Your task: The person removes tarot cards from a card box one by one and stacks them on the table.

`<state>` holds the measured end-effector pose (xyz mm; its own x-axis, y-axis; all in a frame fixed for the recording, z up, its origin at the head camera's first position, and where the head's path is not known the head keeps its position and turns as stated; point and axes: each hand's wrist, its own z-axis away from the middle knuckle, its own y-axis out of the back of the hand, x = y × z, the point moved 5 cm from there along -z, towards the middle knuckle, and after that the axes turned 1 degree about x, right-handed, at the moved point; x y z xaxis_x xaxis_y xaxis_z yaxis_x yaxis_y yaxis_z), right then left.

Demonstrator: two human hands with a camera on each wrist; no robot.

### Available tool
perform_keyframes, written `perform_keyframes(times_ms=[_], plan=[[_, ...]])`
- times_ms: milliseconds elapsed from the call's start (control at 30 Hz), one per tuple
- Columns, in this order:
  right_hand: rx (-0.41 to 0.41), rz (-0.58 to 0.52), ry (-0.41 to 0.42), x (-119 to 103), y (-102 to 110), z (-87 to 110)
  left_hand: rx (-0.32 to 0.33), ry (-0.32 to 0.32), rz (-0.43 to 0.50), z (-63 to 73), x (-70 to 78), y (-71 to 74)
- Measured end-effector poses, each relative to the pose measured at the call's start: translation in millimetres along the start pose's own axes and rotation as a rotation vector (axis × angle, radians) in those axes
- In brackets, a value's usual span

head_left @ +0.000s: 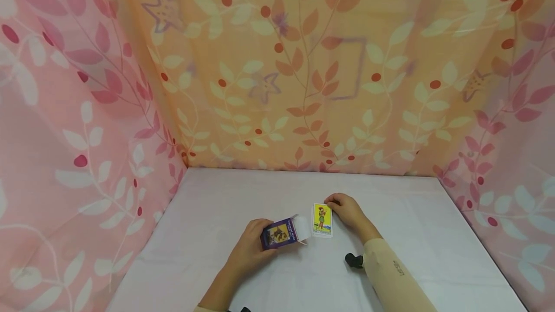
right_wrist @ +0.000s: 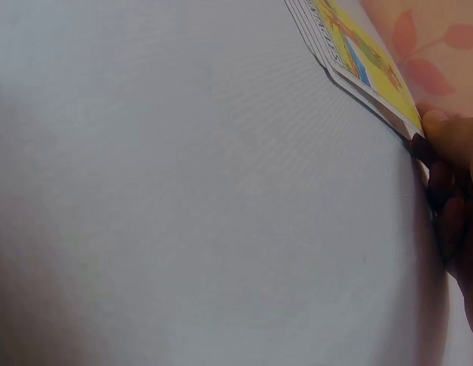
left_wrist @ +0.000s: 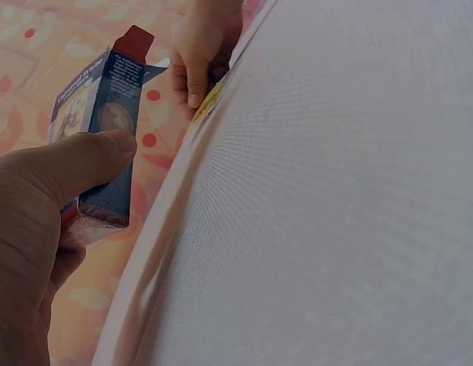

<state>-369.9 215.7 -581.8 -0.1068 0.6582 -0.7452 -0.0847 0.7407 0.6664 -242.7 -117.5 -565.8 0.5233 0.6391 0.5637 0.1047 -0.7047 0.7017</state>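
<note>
My left hand point(head_left: 250, 249) grips a dark blue card box point(head_left: 277, 235), fingers and thumb around its sides. Its end flap is raised, and the open end faces right toward a small stack of tarot cards point(head_left: 322, 220). The top card is yellow with a standing figure. My right hand point(head_left: 350, 213) pinches the stack at its upper right corner. In the right wrist view, the thumb lies at the edge of the cards point(right_wrist: 366, 57) and the other fingers curl beside and below it. The left wrist view shows the box point(left_wrist: 118, 99) tilted, with a red tab sticking up.
A white cloth covers the table point(head_left: 217, 191). Patterned curtains stand behind it point(head_left: 299, 134) and along both sides. A black object point(head_left: 354, 260) sits at the right sleeve's cuff point(head_left: 381, 264).
</note>
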Motion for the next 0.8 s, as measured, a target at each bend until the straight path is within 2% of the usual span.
perform_keyframes(times_ms=[267,600,800], plan=[[0.017,0.021,0.024,-2.0,4.7,-2.1,0.018,-0.023,-0.018,-5.1,0.7,1.3],[0.022,0.052,0.037,4.7,-1.5,-1.7,0.022,-0.025,-0.035,0.9,1.1,-0.7],[0.051,0.067,0.033,3.8,-1.1,-2.6,0.032,-0.028,0.006,1.1,1.8,1.2]])
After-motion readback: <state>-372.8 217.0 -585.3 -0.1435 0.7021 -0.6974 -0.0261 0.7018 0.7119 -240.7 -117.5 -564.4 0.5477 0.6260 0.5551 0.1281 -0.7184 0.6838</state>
